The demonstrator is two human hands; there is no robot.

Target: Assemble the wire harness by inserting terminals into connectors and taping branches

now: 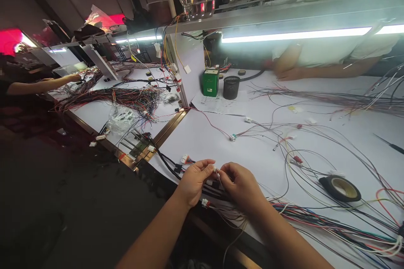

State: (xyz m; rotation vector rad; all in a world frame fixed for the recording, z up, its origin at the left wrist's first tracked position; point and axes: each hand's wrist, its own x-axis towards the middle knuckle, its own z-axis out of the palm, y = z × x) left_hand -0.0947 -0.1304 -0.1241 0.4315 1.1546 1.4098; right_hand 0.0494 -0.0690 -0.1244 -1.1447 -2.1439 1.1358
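Note:
Near the front edge of the white table, my left hand (196, 180) pinches a small white wire connector (215, 168) between thumb and fingers. My right hand (239, 183) is closed close beside it, its fingertips on a thin wire (218, 174) at the connector. Whether the wire sits inside the connector cannot be made out. Below the hands, a bundle of wires (303, 214) runs to the right along the table edge. A white and red connector (205, 203) lies under my left hand, and a white plug with coloured wires (186, 159) is to its left.
A roll of black tape (340, 188) lies at right among loose wires. Behind stand a green box (210, 83) and a black mesh cup (231, 87). A wire heap (116, 100) covers the left table. Co-workers' arms (328, 71) show across the table and at far left.

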